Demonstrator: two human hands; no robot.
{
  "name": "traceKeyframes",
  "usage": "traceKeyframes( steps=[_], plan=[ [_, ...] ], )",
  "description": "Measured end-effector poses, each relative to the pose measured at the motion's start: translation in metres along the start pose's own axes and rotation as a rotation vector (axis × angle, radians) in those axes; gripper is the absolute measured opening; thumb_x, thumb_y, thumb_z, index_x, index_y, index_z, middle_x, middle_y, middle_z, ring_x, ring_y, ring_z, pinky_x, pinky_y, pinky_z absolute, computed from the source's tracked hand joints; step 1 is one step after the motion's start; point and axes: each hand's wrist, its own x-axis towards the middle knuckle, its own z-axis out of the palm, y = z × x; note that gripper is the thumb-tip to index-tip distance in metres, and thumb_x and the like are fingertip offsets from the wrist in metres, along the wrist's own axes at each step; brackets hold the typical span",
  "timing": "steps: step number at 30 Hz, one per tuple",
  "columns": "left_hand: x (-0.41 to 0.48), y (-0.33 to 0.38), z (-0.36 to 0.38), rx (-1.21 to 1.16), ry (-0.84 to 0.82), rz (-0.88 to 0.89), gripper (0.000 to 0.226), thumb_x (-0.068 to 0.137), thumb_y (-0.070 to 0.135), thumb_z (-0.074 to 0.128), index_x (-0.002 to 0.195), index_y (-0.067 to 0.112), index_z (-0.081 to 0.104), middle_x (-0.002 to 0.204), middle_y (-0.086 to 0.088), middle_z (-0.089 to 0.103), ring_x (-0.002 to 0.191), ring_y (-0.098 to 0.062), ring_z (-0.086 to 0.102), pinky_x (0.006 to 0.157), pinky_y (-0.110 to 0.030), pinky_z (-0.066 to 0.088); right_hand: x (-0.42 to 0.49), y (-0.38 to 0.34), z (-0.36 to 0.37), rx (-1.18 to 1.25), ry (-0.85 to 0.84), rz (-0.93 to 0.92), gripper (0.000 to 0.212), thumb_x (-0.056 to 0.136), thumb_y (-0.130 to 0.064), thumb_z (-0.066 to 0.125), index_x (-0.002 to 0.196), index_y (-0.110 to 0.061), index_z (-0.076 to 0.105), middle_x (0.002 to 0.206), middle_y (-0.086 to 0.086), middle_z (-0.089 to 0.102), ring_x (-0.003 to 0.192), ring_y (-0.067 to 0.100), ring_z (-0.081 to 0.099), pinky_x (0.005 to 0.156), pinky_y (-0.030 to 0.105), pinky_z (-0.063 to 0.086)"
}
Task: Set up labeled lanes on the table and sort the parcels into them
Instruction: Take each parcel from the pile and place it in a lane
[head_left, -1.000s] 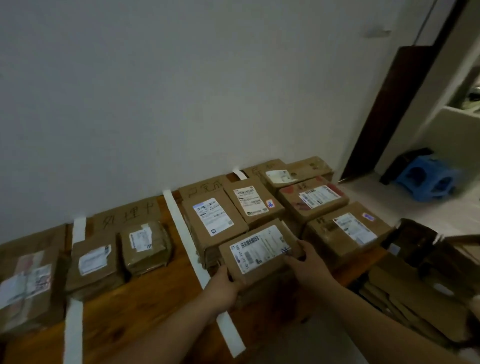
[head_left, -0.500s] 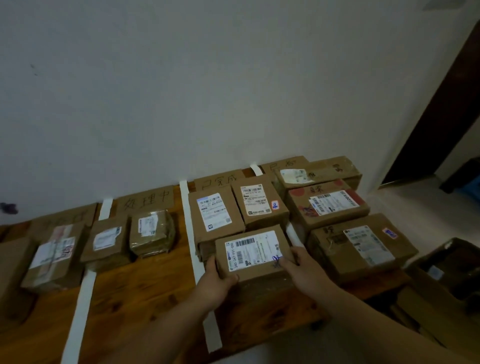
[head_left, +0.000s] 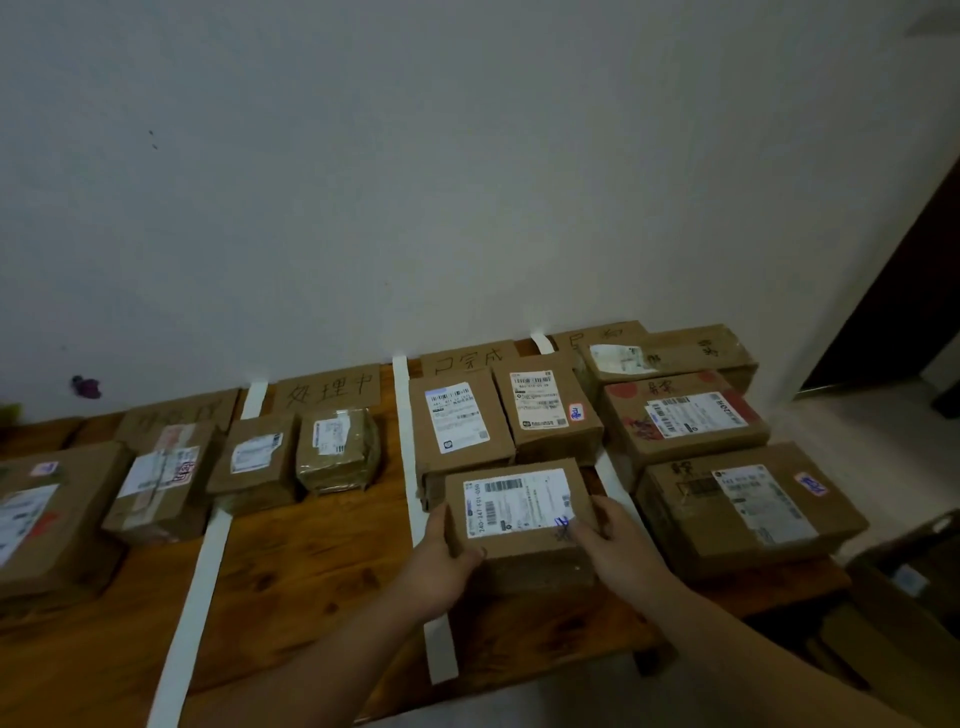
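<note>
Both hands, left hand (head_left: 441, 564) and right hand (head_left: 618, 548), grip the brown cardboard parcel (head_left: 519, 519) by its sides (label up) to seat it squarely near the wooden tabletop's (head_left: 291, 582) front edge.

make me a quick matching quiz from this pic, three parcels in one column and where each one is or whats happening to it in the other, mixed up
Parcels
1. parcel marked 240-347
2. tape-wrapped parcel
3. parcel with red marks

Places or states
A. rightmost lane, middle of its row
B. gripped by the left hand and the right hand
C. in front of the 处理中 sign

Pairs: 1-B, 2-C, 3-A
</note>
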Motion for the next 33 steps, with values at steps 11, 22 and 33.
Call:
traceKeyframes(
  steps=[11,22,33],
  plan=[
    [0.022,0.029,0.038,-0.064,-0.020,0.032,0.051,0.087,0.010,0.059,0.130,0.029,0.043,0.128,0.000,0.054,0.107,-0.012,0.052,0.100,-0.041,0.045,-0.011,0.027,-0.033,-0.035,0.135,0.042,0.083,0.083,-0.019,0.069,0.148,-0.023,0.019,0.143,-0.001,0.043,0.131,0.020,0.041,0.106,0.041,0.036],
    [0.033,0.056,0.090,-0.090,-0.004,0.071,0.050,0.083,0.001,0.064,0.124,0.020,0.044,0.133,-0.002,0.044,0.116,-0.021,0.051,0.093,-0.037,0.051,-0.015,0.051,-0.046,-0.143,0.153,-0.006,0.048,0.093,-0.038,0.056,0.137,-0.028,0.039,0.133,-0.003,0.044,0.115,0.012,0.047,0.099,0.031,0.043],
    [0.036,0.062,0.083,0.443,-0.333,0.243,0.093,0.085,0.028,0.065,0.151,0.027,0.000,0.158,0.006,-0.005,0.144,-0.021,0.008,0.114,-0.032,0.014,-0.009,0.050,-0.048,-0.617,0.235,-0.190,0.044,0.099,-0.039,0.039,0.143,-0.031,0.033,0.136,0.002,0.035,0.118,0.013,0.037,0.100,0.027,0.039]
  ],
)
